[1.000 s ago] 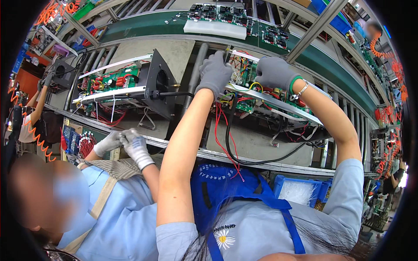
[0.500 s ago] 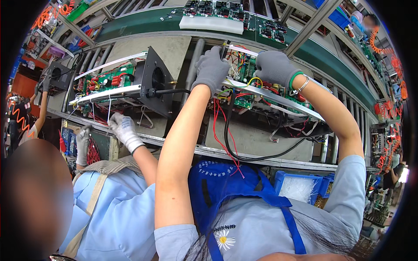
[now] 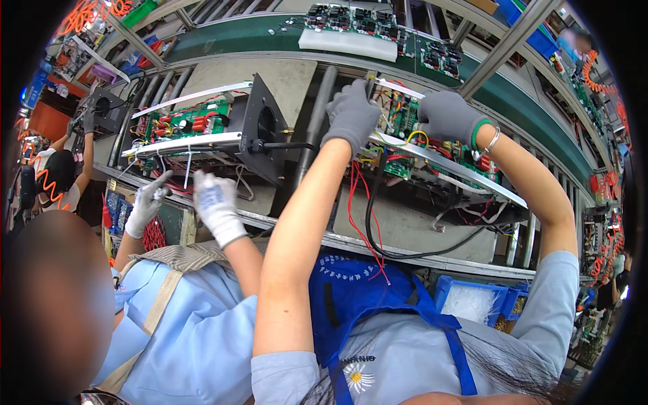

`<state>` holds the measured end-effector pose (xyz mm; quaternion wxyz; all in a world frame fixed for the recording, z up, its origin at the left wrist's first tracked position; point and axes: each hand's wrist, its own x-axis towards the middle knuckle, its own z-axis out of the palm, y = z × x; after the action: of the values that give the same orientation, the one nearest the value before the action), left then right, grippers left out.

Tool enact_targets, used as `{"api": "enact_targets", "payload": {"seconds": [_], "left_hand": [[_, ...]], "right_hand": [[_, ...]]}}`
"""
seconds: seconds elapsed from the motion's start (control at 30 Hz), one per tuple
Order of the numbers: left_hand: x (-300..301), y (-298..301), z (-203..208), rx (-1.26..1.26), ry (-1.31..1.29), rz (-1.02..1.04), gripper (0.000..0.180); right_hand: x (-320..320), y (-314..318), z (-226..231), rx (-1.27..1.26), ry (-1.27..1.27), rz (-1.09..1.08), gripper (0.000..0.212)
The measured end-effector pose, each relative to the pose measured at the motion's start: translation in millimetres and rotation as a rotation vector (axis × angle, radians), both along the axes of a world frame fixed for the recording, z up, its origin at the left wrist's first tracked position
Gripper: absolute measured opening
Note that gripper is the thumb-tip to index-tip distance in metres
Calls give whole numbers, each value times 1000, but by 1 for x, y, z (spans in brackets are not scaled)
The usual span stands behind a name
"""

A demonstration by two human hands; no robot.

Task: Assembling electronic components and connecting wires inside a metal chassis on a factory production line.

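Observation:
In front of me lies an open electronic unit with white side rails (image 3: 466, 171), green circuit boards (image 3: 403, 116) and coloured wires. My left hand (image 3: 352, 113), in a grey glove, is closed at the unit's left end, its fingers curled over the dark end panel (image 3: 371, 81). My right hand (image 3: 453, 118), also grey-gloved, is bent over the boards between the rails. Its fingers are curled and their tips hidden, so what they hold does not show. Red wires (image 3: 354, 202) and a thick black cable (image 3: 432, 255) hang from the unit's near side.
To the left stands a similar unit with a black fan panel (image 3: 264, 131); a co-worker's white-gloved hands (image 3: 217, 202) are beside it. Metal rollers (image 3: 316, 125) run between the units. Beyond, a green conveyor (image 3: 270, 46) carries circuit boards on white foam (image 3: 347, 44). Blue bins (image 3: 472, 297) sit near my right side.
The whole view has shifted, so the bench appears further right and slightly lower. My hands keep about the same places on the unit. The co-worker's left hand has risen, fingers extended.

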<state>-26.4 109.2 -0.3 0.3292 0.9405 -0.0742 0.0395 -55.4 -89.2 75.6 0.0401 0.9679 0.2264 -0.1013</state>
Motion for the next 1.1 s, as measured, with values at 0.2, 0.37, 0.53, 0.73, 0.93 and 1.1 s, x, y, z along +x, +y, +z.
{"api": "enact_targets", "payload": {"seconds": [0.2,0.37,0.53,0.73,0.93,1.1], "left_hand": [[6,-3,-5,-40,26,-46,36],[6,1,-5,19,17,-22,37],[-1,-5,-3,-11,-160,-22,13],[5,-26,-4,15,-33,16,43],[10,-19,-17,116,32,79,54],[15,-57,-25,109,82,55,59]], "right_hand": [[6,-3,-8,-44,-101,130,16],[3,9,-9,-98,14,95,13],[-3,13,-4,-26,-29,128,21],[6,-32,-60,-57,-245,267,13],[23,4,-27,-233,-179,432,17],[-31,245,71,-208,-174,220,15]]}}
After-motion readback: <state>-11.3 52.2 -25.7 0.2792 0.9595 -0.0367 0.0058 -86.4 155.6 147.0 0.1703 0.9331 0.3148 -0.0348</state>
